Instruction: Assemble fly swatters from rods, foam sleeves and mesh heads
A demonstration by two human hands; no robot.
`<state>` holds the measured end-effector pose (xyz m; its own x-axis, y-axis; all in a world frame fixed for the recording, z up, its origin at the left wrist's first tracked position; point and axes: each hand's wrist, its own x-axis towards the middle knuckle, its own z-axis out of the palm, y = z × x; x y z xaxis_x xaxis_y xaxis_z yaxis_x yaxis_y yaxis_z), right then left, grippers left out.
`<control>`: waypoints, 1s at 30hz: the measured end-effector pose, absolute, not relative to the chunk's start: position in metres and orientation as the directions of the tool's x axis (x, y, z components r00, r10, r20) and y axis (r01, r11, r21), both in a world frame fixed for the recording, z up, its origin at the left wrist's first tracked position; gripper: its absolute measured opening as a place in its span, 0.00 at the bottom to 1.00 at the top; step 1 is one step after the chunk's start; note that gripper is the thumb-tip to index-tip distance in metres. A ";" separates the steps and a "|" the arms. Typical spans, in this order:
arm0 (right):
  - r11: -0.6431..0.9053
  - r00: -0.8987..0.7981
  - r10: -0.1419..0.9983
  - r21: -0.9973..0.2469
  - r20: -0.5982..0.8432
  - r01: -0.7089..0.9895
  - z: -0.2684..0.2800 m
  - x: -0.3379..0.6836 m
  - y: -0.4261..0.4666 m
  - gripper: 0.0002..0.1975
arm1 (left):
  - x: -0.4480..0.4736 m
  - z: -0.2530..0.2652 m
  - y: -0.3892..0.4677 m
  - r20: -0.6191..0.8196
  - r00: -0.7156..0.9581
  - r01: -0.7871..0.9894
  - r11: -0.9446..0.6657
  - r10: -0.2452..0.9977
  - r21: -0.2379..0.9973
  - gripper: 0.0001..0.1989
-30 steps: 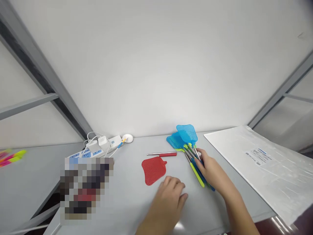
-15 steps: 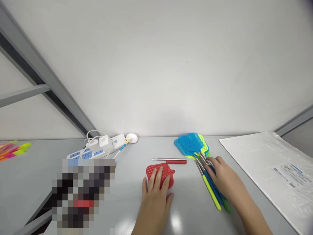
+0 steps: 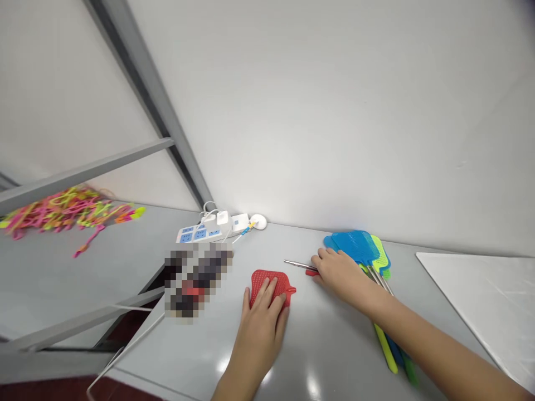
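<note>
My left hand (image 3: 261, 320) lies over a red perforated fly swatter head (image 3: 270, 275), its fingers stretched out and slightly apart on top. The head's short socket points right. Just beyond, a metal rod (image 3: 298, 264) with a red grip (image 3: 311, 273) lies separate from that head. My right hand (image 3: 336, 273) has its fingers curled round this red-handled rod and hides most of the grip. Beneath and behind my right forearm are several fly swatters with blue heads (image 3: 351, 245) and yellow-green heads (image 3: 381, 256); the forearm covers part of their handles.
A power strip (image 3: 200, 234) with white plugs and a round white device (image 3: 258, 221) stand at the back left. A pixelated object (image 3: 198, 281) lies nearer. Tangled pink and yellow cords (image 3: 62, 211) rest on the left table. White wrapped sheet (image 3: 472, 295) lies at right.
My right hand has left the swatter bundle and moved left onto the red-handled rod. My left hand stays on the red head. The view has turned left, showing more of the cords.
</note>
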<state>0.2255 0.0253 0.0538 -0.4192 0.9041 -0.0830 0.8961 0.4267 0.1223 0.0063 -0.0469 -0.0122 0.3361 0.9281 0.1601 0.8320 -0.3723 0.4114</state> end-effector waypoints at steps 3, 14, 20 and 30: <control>0.473 -0.461 0.880 0.121 -0.116 0.873 0.043 0.223 0.029 0.07 | -0.006 -0.015 -0.052 0.197 0.238 0.848 -0.303 0.951 0.435 0.13; 0.359 -0.348 0.913 0.012 -0.214 0.933 0.015 0.197 0.031 0.06 | -0.003 0.001 -0.069 0.322 0.328 0.653 -0.459 0.888 0.603 0.11; 0.146 -0.218 0.958 -0.336 -0.185 0.930 0.019 0.171 0.006 0.08 | 0.004 0.002 -0.062 0.194 0.251 0.363 -0.278 0.948 0.889 0.08; 0.028 0.232 0.964 -0.920 0.128 0.391 0.022 0.157 0.014 0.07 | 0.033 0.023 0.013 0.035 0.578 0.353 -0.289 0.815 0.890 0.15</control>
